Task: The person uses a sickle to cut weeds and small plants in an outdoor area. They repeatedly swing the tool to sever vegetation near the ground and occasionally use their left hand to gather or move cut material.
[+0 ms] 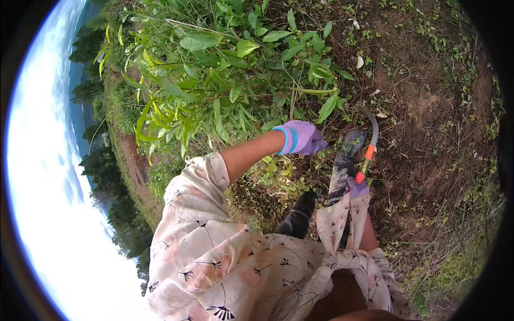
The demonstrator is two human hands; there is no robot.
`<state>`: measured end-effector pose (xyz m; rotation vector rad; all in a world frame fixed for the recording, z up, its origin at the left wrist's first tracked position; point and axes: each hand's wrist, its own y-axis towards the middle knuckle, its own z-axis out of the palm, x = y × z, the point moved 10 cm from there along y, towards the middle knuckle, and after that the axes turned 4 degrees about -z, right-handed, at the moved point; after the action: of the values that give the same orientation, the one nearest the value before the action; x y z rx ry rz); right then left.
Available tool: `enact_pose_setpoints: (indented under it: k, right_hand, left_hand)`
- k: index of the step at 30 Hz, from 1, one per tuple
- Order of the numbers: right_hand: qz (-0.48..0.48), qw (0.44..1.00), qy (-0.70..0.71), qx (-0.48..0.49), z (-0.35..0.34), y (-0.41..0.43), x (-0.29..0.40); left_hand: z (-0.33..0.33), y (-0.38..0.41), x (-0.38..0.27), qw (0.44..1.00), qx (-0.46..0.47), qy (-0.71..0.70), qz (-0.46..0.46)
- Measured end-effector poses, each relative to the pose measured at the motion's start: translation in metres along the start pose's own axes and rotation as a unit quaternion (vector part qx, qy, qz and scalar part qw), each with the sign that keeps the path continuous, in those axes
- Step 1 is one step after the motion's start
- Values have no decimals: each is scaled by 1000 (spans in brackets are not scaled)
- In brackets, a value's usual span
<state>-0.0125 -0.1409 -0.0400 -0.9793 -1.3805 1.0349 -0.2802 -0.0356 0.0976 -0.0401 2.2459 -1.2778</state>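
My left hand, in a purple knit glove with a blue-striped cuff, is closed beside the lower edge of a leafy green shrub. No held thing can be made out; the palm side is hidden. Lower right, my right hand, also in a purple glove and partly covered by a cloth end of the patterned garment, grips the orange handle of a sickle. The curved metal blade extends upward over the soil, its tip hard to see among the dry litter. Small weeds grow just below my left hand.
Two dark boots stand on the ground, one muddy and close to the sickle. Brown soil with dry stems and low weeds spreads to the right. Grass grows at lower right. Trees and bright sky lie to the left.
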Motion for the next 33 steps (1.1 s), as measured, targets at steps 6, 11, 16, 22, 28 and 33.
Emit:
enact_pose_setpoints:
  k: [6, 11, 16, 22, 28, 33]
  right_hand:
    - [-70, 995, -53, 38, 3, -12, 10]
    - [-47, 995, -86, 32, 3, -56, 33]
    - [-71, 994, -79, 39, 6, -58, 40]
    - [-95, 990, -97, 31, 9, -33, 51]
    - [-88, 993, -80, 8, -2, -43, 70]
    - [-81, 994, -66, -11, -22, -50, 80]
  left_hand:
    - [269, -217, 116, 932, 118, -162, -302]
    - [480, -461, 180, 802, 275, -176, -500]
    - [442, -427, 176, 880, 146, -101, -440]
    - [179, -151, 108, 963, -109, -91, -228]
    - [-50, -40, -32, 931, -305, 152, 129]
    - [-269, -58, 29, 723, -683, 8, 106]
